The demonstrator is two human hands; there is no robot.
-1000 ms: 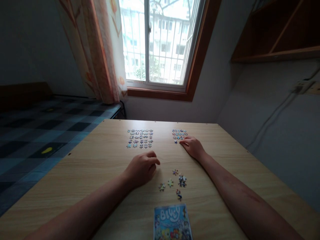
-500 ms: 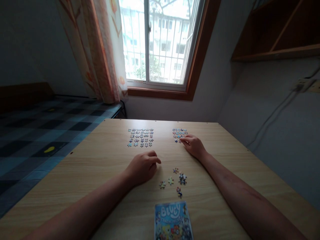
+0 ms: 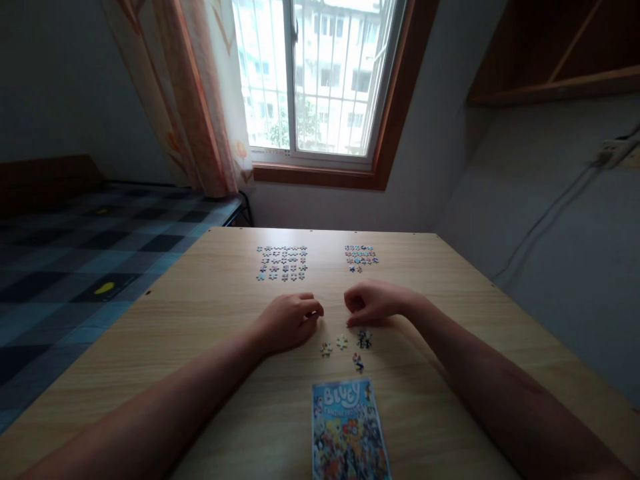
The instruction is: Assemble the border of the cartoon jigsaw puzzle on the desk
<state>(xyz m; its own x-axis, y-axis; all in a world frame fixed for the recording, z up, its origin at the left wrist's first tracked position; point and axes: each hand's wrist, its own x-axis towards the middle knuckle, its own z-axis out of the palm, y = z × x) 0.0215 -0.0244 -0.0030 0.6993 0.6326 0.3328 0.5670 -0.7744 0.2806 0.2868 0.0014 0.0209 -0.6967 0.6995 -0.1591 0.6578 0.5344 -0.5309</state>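
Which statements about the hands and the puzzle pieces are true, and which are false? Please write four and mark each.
1. The left rows and right rows of pieces are apart. True.
2. The right hand is over the bed. False: it is near the small pile.
3. The Bluey picture lies nearer the camera than the small pile. True.
4. The left hand covers the Bluey picture. False: they are apart.

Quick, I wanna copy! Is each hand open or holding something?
Left hand: loosely open, nothing visible inside.
Right hand: curled; cannot tell if holding anything.
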